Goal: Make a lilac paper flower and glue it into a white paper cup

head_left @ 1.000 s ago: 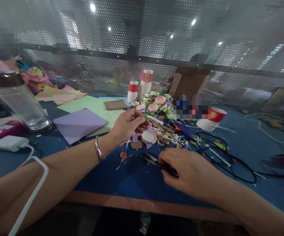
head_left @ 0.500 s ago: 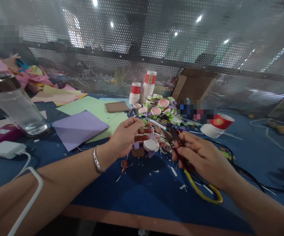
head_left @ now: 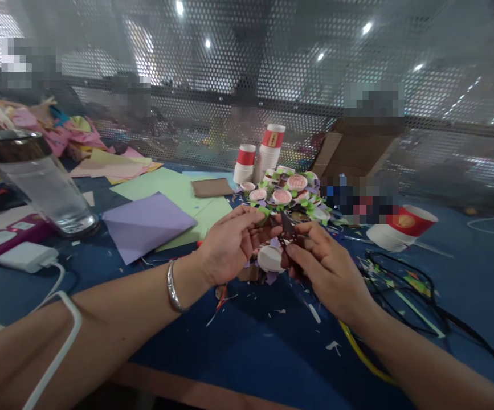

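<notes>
My left hand point(head_left: 233, 242), with a silver bangle at the wrist, pinches a small piece of green paper point(head_left: 264, 214) between thumb and fingers. Closed around a dark pointed tool point(head_left: 288, 225), perhaps scissors, is my right hand point(head_left: 326, 265); its fingers cover most of the tool. The tip is close to the left fingertips, and I cannot tell if it touches the paper. Below the hands lie a white paper disc point(head_left: 271, 259) and a piece of brown card point(head_left: 249, 273). Behind them is a heap of round cup bottoms point(head_left: 281, 196) with green and purple paper tabs.
Stacked paper cups point(head_left: 269, 151) stand at the back; more cups point(head_left: 403, 228) lie tipped at right. Purple paper point(head_left: 148, 225) and green sheets point(head_left: 165, 191) cover the left. A glass bottle point(head_left: 54, 193), white charger point(head_left: 27, 257), black cables point(head_left: 435, 302) and yellow cord point(head_left: 366, 359) are around.
My right hand has moved left and up with the dark tool, closing the gap to my left hand. The left fingers have curled in more. The view has shifted slightly.
</notes>
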{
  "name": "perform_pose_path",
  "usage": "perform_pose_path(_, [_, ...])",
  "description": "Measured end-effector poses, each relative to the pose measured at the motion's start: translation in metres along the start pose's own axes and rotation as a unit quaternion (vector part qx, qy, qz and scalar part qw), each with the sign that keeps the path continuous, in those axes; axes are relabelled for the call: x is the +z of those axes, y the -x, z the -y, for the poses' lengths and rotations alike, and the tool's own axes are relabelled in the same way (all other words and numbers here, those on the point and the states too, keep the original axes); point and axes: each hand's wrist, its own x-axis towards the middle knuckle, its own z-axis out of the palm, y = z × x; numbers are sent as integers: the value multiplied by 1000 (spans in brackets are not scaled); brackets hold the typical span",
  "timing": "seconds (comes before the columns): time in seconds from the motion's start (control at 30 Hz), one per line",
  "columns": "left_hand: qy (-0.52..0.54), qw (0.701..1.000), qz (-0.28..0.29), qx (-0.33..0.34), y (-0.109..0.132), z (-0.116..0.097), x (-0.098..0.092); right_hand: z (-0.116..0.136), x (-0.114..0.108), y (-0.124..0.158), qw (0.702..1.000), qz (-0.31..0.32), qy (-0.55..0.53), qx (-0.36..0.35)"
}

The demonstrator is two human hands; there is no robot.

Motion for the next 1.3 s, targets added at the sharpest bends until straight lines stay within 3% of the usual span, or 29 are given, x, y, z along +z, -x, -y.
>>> perform_pose_path(0.2, [-12, 1000, 21, 16, 5, 5, 5, -5, 5, 2, 986, -30, -140, 81])
perform_pose_path(0.43, [-69, 997, 24, 19, 5, 8, -1, -10, 2, 8, 981, -6, -180, 72])
perform_pose_path(0.73, [-64, 998, 7, -27, 9, 14, -2, -15, 1, 12, 984, 14, -160, 72])
perform_pose_path(0.9, [-51, 996, -4, -71, 13, 16, 1, -15, 2, 14, 989, -7, -133, 59])
perform_pose_path(1.0, [-25, 998, -8, -61, 13, 16, 3, -13, 2, 16, 992, -13, -114, 46])
perform_pose_path(1.3, [-11, 997, 46, -66, 15, 18, 2, -9, 1, 15, 993, -18, -96, 61])
